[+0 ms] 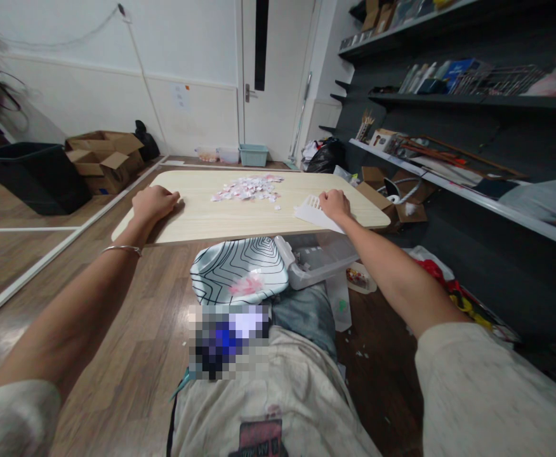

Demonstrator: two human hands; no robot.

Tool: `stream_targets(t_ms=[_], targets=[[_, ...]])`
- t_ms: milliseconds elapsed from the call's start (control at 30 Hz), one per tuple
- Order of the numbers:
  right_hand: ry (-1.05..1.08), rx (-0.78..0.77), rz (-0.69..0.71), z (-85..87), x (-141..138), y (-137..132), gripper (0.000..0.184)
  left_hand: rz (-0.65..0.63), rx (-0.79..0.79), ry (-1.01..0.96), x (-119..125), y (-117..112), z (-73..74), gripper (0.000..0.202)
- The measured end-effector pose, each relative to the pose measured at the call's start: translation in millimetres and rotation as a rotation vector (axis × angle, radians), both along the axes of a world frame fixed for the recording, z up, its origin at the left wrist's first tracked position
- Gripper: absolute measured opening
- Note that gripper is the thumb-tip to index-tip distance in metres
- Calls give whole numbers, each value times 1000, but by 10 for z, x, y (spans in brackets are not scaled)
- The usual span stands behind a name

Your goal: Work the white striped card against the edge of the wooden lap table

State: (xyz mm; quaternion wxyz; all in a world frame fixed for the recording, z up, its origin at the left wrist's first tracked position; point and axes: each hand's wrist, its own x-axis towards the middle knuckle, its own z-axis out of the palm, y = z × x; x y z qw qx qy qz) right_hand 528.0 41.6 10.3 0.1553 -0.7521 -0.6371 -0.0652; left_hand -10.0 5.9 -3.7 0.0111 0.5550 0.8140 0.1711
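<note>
Two hands rest on one low wooden counter [221, 219]. The left hand [153, 202] lies near the left edge, fingers curled in to a loose fist, knuckles up, holding nothing that shows. A single thin bracelet [123, 249] circles its wrist. The right hand [335, 204] is closed on the edge of one white slotted sheet [309, 210], which lies flat on the counter and reaches out to the left of that hand.

Between the hands and further out from them lies one loose heap of small pink and white paper bits [250, 188], touching neither hand; a few strays lie just ahead of the slotted sheet.

Below the counter's near edge, between the forearms, sit one line-patterned cushion [237, 266] and one clear plastic tub [317, 260], side by side.

Beyond the left hand on the floor stand two open cardboard boxes [104, 158] and one black bin [35, 174]. Far ahead by the door sits one teal basket [253, 154]. Crowded wall shelves [449, 101] run past the right hand.
</note>
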Motion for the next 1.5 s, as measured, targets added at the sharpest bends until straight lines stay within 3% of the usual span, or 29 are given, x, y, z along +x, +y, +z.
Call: stream_targets(t_ms=[433, 933, 1267, 1500], targets=[[13, -8, 6, 6, 3, 2, 63, -13, 0, -22, 122, -132, 120, 51], [18, -13, 2, 15, -6, -2, 62, -10, -10, 16, 103, -114, 94, 45], [14, -3, 0, -16, 20, 37, 63, -13, -62, 70, 177, -182, 164, 64], [9, -11, 3, -2, 8, 13, 63, -16, -29, 32, 113, -127, 102, 54]])
